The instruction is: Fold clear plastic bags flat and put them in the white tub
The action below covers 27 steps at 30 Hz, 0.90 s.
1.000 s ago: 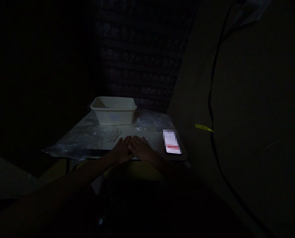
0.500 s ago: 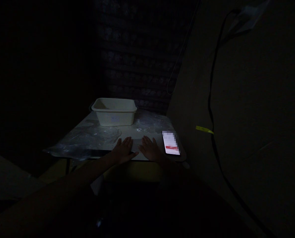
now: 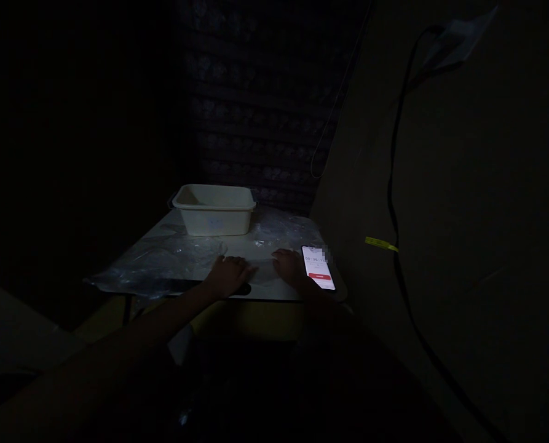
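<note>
In dim light, my left hand (image 3: 228, 276) rests near the front edge of a pale table (image 3: 265, 289), over a dark flat strip (image 3: 243, 289). Its fingers are bent and slightly blurred; the thumb points right. Further right, my right hand (image 3: 289, 266) lies on the table with its fingers curled, close to the left side of a lit phone (image 3: 319, 268). Whether either palm covers anything cannot be made out. Clear plastic film (image 3: 182, 252) is spread left of my left hand, and more film (image 3: 286, 227) lies behind my right hand.
A cream plastic tub (image 3: 216, 222) stands at the back left of the table. A black cable (image 3: 391, 184) with a yellow tag (image 3: 380, 243) hangs down the right wall. Behind the table is a dark, ridged surface (image 3: 256, 123).
Both hands lay flat with fingers spread; now their fingers are bent. My right hand has shifted right, nearer the phone, and my left hand slightly left. More of the dark strip shows.
</note>
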Motion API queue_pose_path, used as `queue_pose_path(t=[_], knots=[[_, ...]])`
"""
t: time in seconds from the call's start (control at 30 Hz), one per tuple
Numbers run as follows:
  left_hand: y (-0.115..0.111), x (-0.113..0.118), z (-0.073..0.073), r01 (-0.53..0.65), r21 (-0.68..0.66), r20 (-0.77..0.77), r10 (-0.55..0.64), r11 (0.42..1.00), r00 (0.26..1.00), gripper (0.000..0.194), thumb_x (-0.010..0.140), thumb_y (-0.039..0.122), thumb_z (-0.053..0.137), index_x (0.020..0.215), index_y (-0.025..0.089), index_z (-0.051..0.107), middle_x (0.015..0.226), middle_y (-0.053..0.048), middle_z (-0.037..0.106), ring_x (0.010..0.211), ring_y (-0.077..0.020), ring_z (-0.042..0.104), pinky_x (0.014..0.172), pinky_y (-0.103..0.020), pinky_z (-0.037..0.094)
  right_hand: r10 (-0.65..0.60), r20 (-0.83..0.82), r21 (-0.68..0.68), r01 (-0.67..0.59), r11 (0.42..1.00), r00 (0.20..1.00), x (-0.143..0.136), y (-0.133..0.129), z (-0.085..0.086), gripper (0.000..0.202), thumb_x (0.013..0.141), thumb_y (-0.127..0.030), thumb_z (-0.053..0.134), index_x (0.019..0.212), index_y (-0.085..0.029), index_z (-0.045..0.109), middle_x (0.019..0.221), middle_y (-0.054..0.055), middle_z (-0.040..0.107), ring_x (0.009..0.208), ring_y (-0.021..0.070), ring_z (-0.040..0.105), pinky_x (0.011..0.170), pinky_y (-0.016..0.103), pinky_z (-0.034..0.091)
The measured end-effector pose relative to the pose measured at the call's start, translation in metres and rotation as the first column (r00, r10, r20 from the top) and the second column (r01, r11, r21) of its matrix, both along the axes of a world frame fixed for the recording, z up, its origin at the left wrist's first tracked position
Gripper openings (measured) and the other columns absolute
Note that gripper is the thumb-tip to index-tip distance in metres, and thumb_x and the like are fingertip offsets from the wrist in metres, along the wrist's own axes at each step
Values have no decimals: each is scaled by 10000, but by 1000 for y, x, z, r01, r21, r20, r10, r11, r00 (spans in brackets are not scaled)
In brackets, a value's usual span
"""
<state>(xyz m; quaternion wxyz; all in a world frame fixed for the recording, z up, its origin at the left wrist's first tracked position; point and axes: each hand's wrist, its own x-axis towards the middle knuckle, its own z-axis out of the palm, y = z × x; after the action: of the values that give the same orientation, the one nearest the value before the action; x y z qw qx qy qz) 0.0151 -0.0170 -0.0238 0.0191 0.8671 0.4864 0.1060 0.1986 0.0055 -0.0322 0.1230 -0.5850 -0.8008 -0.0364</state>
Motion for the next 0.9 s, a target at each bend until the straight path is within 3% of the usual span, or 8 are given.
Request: queue_pose_path(t=[0.17, 0.27, 0.43, 0.57, 0.63, 0.73, 0.8, 0.9], knots=[[16, -4, 10, -45, -70, 80, 51, 997, 996, 280, 722, 227, 330, 826, 122, 568, 855, -127, 589, 786, -212, 532, 694, -300, 355, -4, 37, -33, 5, 999, 999, -18, 17, -2, 241, 722, -223, 368, 863, -217, 563, 973, 51, 535, 932, 178, 442, 776, 314, 318], [27, -6, 10, -28, -164, 232, 66, 986, 971, 238, 677, 190, 371, 762, 131, 586, 816, -102, 605, 746, -190, 536, 669, -261, 365, -27, 61, -74, 31, 997, 998, -24, 23, -2, 239, 737, -233, 354, 821, -195, 574, 954, 80, 527, 927, 197, 432, 745, 321, 333], [40, -5, 8, 45, -365, 586, 192, 930, 787, 149, 573, 223, 500, 658, 153, 599, 660, -19, 612, 627, -152, 529, 581, -218, 377, 66, 27, 49, -67, 997, 997, -28, 19, 13, 203, 737, -203, 376, 806, -180, 566, 1025, 73, 489, 1005, 206, 355, 817, 347, 278], [43, -4, 10, 83, -532, 634, 332, 842, 698, 99, 508, 238, 553, 484, 142, 559, 386, 43, 477, 409, -99, 440, 422, -197, 326, 207, -243, 144, -176, 974, 948, -34, 17, 27, 173, 721, -209, 411, 833, -193, 543, 1093, 46, 446, 1059, 178, 312, 869, 332, 243], [42, -4, 12, 97, -566, 667, 385, 819, 638, 125, 514, 250, 554, 475, 131, 549, 364, 46, 455, 369, -82, 411, 397, -193, 311, 176, -510, 137, -122, 983, 842, -37, 19, 27, 247, 696, -210, 439, 936, -184, 491, 1094, 59, 440, 1045, 163, 340, 865, 309, 265], [39, -2, 16, 151, -594, 767, 499, 790, 404, 143, 520, 261, 565, 533, 119, 555, 423, 25, 508, 383, -77, 435, 413, -197, 333, -75, -876, -102, -30, 994, 477, -36, 22, 20, 330, 677, -254, 455, 995, -166, 429, 1009, 73, 484, 953, 164, 435, 793, 301, 341], [37, 0, 17, 194, -580, 809, 532, 791, 251, 150, 508, 246, 581, 578, 116, 557, 478, 9, 544, 415, -82, 466, 437, -202, 354, -291, -929, -337, -200, 920, 228, -33, 20, 14, 280, 683, -335, 438, 899, -158, 464, 839, 56, 536, 801, 159, 511, 694, 302, 392], [35, 3, 16, 243, -568, 823, 548, 786, 152, 178, 474, 202, 608, 618, 112, 555, 514, 3, 564, 443, -92, 493, 459, -210, 372, -459, -883, -433, -546, 718, 97, -27, 13, 8, 264, 647, -399, 473, 736, -151, 491, 609, 9, 525, 577, 123, 526, 552, 272, 406]])
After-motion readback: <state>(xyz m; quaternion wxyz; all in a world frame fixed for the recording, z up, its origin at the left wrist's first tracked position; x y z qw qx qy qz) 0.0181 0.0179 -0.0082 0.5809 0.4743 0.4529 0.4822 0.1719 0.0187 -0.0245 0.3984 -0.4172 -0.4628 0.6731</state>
